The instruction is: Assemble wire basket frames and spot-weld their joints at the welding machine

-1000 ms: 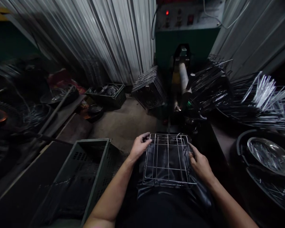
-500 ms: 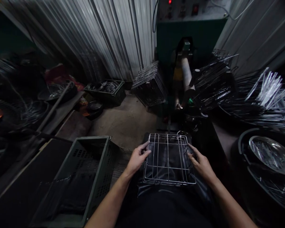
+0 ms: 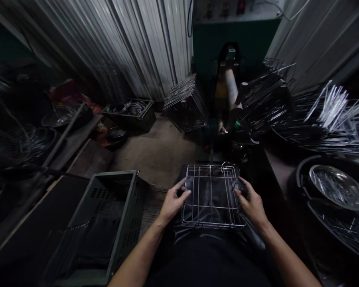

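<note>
A rectangular wire rack of thin shiny rods lies over my lap, on dark, glossy cloth. My left hand grips its left edge, thumb on top and fingers round the side. On the opposite edge, my right hand holds the rack in the same way. A small wire ring shows at the rack's far edge. Beyond the rack stands a machine with a pale cylinder.
A green crate with wire pieces stands at the left. Stacked wire racks sit ahead. Bundles of rods and a black tub holding a metal bowl are at the right. A smaller crate stands near the corrugated wall.
The view has shifted slightly. My right hand's thumb and fingers have closed in on the rack's right edge. The red light on the panel no longer shows.
</note>
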### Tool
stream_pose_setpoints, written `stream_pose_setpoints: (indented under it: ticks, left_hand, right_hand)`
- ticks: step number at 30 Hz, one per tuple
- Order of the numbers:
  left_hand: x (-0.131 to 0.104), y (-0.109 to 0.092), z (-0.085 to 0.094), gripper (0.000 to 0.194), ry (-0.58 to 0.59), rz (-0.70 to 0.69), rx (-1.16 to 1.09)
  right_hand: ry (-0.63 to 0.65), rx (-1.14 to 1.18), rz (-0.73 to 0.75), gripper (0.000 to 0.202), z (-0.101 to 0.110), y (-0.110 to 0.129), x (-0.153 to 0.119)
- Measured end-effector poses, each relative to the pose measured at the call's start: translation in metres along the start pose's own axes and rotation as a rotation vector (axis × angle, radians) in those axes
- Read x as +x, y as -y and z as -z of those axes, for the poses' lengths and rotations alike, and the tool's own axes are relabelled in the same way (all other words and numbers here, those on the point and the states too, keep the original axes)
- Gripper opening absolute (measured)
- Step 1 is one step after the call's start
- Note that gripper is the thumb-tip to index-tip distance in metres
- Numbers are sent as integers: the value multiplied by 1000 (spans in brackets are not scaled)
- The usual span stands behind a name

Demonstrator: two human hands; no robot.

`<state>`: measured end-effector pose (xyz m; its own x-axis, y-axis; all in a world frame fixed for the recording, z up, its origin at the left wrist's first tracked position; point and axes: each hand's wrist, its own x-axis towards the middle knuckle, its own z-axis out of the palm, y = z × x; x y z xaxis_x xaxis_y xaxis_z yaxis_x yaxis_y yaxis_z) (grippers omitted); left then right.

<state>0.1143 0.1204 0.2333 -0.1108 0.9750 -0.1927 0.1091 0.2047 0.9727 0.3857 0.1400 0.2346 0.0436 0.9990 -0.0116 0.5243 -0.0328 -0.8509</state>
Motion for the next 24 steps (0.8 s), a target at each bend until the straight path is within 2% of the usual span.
stream_pose_setpoints:
  ticks: [5,8,10,12,13,15,17,20,24]
  left_hand:
    - [0,4,2,65,88,11,-64]
    - [-6,6,12,72,189,-4,-64]
    - [-12,11,19,89,334,-77,-26]
    - [-19,18,22,111,457,-178,46]
    - [-22,23,21,121,481,-225,95]
    - [-28,33,17,128,440,-296,201]
    - [-31,43,11,126,357,-333,282]
    - [-32,51,6,112,303,-395,362]
    - [-28,51,13,96,335,-468,442]
  right_hand:
    - [5,-167,192,36,16,4,0]
    - [-22,-305,385,31,29,21,-14]
    - [111,-417,593,28,30,36,-27]
    - [334,-576,801,23,24,48,-37]
    - [429,-672,867,20,18,52,-41]
    - [545,-834,904,15,5,55,-44]
    - [595,-887,919,16,-3,55,-44]
    - [544,-762,1030,19,3,62,-41]
    - [237,-577,1071,23,36,89,-30]
